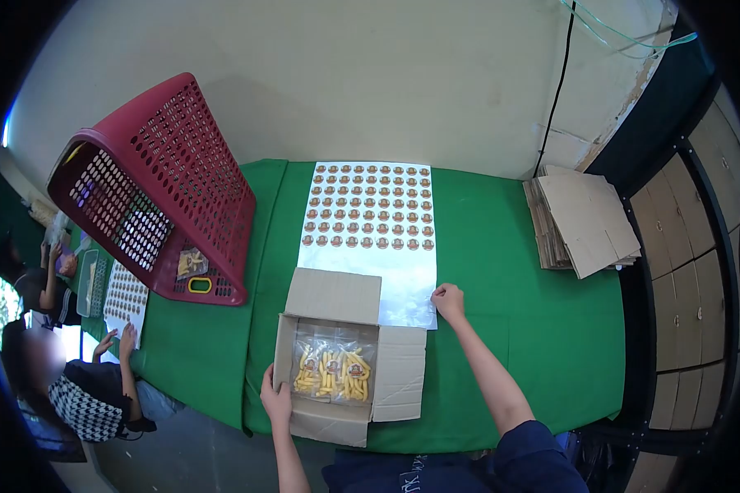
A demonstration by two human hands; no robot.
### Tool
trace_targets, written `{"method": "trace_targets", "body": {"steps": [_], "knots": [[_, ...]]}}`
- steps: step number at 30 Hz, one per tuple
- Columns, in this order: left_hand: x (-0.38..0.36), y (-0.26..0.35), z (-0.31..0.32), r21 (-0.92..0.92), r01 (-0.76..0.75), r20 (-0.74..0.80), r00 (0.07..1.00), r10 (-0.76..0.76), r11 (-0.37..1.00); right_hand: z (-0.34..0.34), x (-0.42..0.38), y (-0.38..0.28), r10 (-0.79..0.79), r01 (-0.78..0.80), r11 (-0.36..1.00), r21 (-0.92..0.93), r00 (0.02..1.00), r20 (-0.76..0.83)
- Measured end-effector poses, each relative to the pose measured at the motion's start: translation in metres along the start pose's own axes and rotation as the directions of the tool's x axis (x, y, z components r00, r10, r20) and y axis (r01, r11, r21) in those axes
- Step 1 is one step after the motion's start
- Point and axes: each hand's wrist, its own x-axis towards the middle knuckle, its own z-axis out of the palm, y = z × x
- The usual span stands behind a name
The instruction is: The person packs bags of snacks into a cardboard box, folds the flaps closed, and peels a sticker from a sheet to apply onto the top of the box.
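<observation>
An open cardboard box (399,374) with its flaps folded out stands at the table's front edge. Inside lie clear bags of yellow stick-shaped snacks (333,370) with round labels. My left hand (277,398) grips the box's left wall, thumb over its edge. Behind the box is a white sheet (368,263) with rows of round brown stickers; its lower left part is hidden under a flap. At the sheet's lower right edge my right hand (448,302) has its fingers pinched together; whatever they hold is too small to make out.
A red plastic basket (214,189) lies on its side at the left, one snack bag (191,264) inside. Flattened cardboard (588,222) is stacked at the right on the green-covered table (551,329). At far left a co-worker (99,394) sits by another sticker sheet (126,304).
</observation>
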Motion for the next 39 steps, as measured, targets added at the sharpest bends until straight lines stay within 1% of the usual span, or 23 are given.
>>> {"method": "trace_targets", "body": {"steps": [2,5,8,11,14,17,20,23,26,29,30,33,36,39], "knots": [[-0.001,-0.001,0.0,0.004,-0.005,-0.001,1.0,0.005,1.0,-0.003,-0.01,-0.008,-0.01,0.006,0.997,-0.073,0.999,-0.053],[0.0,-0.003,0.001,-0.004,-0.007,-0.011,1.0,0.007,1.0,0.0,-0.029,-0.018,-0.212,0.162,0.958,-0.238,0.955,-0.205],[0.0,-0.002,0.002,-0.021,0.003,-0.017,1.0,-0.003,1.0,0.019,-0.034,-0.004,-0.336,0.26,0.919,-0.295,0.909,-0.245],[0.001,-0.004,0.001,-0.017,0.0,-0.02,1.0,0.0,1.0,0.021,-0.04,0.007,-0.544,0.454,0.826,-0.334,0.797,-0.262],[0.0,-0.003,0.001,-0.008,-0.003,-0.011,1.0,0.003,1.0,0.017,-0.046,0.014,-0.657,0.549,0.736,-0.396,0.721,-0.222],[0.001,-0.004,0.001,-0.018,-0.008,-0.014,1.0,0.008,1.0,0.014,-0.056,0.014,-0.694,0.566,0.687,-0.456,0.697,-0.18],[0.001,-0.006,0.001,-0.022,-0.007,-0.003,1.0,0.007,1.0,0.003,-0.071,0.005,-0.707,0.54,0.627,-0.562,0.697,-0.118],[0.0,-0.005,0.0,-0.004,-0.01,0.002,1.0,0.01,1.0,0.005,-0.071,0.004,-0.657,0.517,0.621,-0.589,0.754,-0.031],[-0.001,0.002,-0.001,0.01,-0.014,0.008,1.0,0.014,1.0,0.003,-0.068,0.004,-0.649,0.537,0.654,-0.533,0.761,-0.028],[-0.001,0.006,0.0,0.009,-0.011,0.011,1.0,0.011,1.0,0.003,-0.071,0.012,-0.612,0.525,0.712,-0.467,0.79,-0.044],[-0.002,0.005,-0.001,0.008,-0.003,0.001,1.0,0.003,1.0,0.005,-0.071,0.015,-0.563,0.497,0.728,-0.473,0.827,0.003],[-0.003,0.01,-0.004,0.082,-0.027,0.005,1.0,0.026,0.996,0.015,-0.071,0.02,-0.548,0.468,0.688,-0.554,0.836,0.026],[-0.003,0.007,-0.006,0.102,-0.032,0.017,0.999,0.031,0.994,0.012,-0.076,0.015,-0.494,0.448,0.649,-0.615,0.863,0.108],[-0.001,0.0,-0.008,0.103,-0.05,0.068,0.997,0.043,0.993,0.001,-0.073,0.006,-0.363,0.416,0.781,-0.466,0.909,0.204]]}}
